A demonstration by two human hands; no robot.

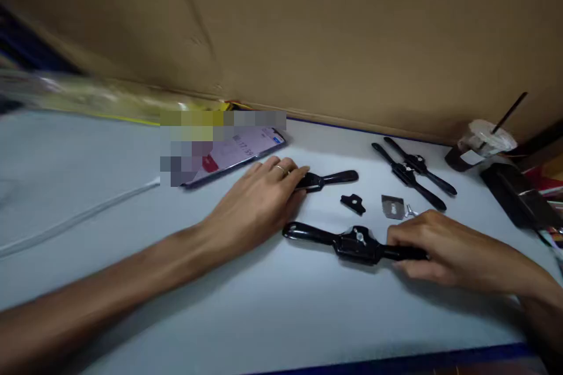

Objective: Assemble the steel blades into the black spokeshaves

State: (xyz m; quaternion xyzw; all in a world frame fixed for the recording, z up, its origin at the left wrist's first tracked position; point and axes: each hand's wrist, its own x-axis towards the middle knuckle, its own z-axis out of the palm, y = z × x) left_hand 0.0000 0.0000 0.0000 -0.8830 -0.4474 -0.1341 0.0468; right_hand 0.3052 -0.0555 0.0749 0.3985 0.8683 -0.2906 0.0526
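Head cam only here, clock centred on the black spokeshave (358,244) in front of the person, 12 being the top of the picture. It sits a bit low and right of centre, and the right hand (448,246) is at 3 o'clock, clamped around its right handle. Left handle sticks out free toward 9.

The left hand (259,190), ring on one finger, is up at 10, well apart from the right one. Its fingers are over a second spokeshave (338,177) at 11, covering the left part, so I can't tell if it's gripped or just touched.

Loose bits: a black plate (353,204) with a hole at 12, a metal blade (391,207) with a slot between 1 and 2, and some small screws (410,211) right beside it, near the right hand. Two more spokeshaves (409,179) lie side by side further out, also between 1 and 2.

Everything's on a pale bench (264,316). There's a phone (240,152) out at 10, partly pixelated, and a plastic cup (470,152) with dark drink and a straw at 2. Brown cardboard (329,35) stands along the back.
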